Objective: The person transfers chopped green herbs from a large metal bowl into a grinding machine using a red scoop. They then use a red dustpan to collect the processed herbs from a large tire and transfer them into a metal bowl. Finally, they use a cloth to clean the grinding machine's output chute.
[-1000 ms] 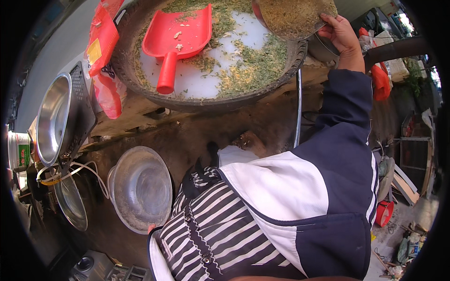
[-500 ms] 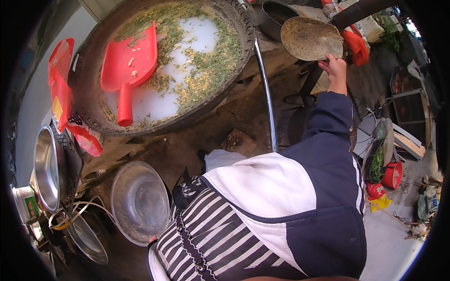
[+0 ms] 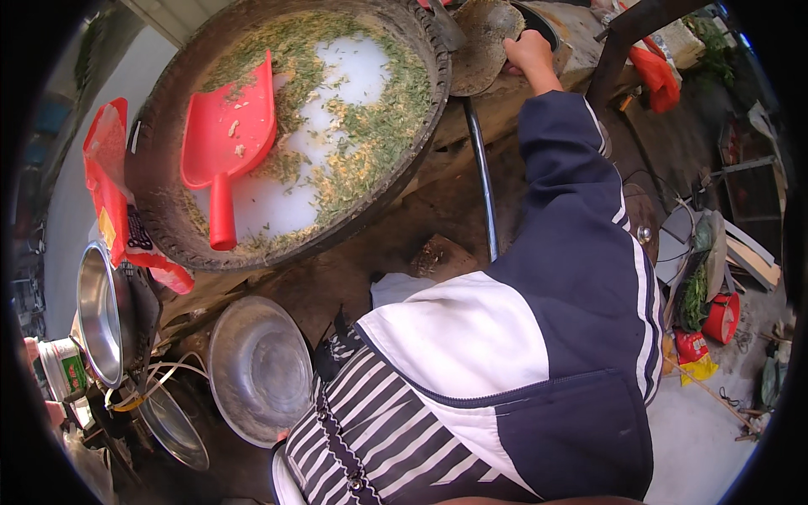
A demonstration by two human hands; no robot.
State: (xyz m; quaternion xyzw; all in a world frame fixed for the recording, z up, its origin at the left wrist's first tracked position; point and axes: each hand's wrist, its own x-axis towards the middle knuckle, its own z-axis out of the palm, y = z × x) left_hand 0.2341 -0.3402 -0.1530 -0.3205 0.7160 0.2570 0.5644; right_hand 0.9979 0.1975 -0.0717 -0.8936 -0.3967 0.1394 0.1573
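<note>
My right hand is closed on the edge of a round, brown-stained disc that resembles a pot lid. The disc is tilted beside the rim of a large round trough, partly covering a dark pot. At lower left, a wide metal basin hangs tilted by my side. Only a bit of my left hand shows at the basin's lower rim, gripping it; the rest is hidden by my clothes. A red plastic scoop lies in the trough on chopped greens and yellowish grains, with whitish patches between.
Red plastic packaging hangs at the trough's left edge. Below it are a shiny steel bowl and a metal lid. A metal pole rises by the trough. A red bucket stands on the floor at right.
My right hand has carried the disc leftward and up, from the right of the dark pot to the trough's rim. The view has shifted slightly; the basin stays at my left side.
</note>
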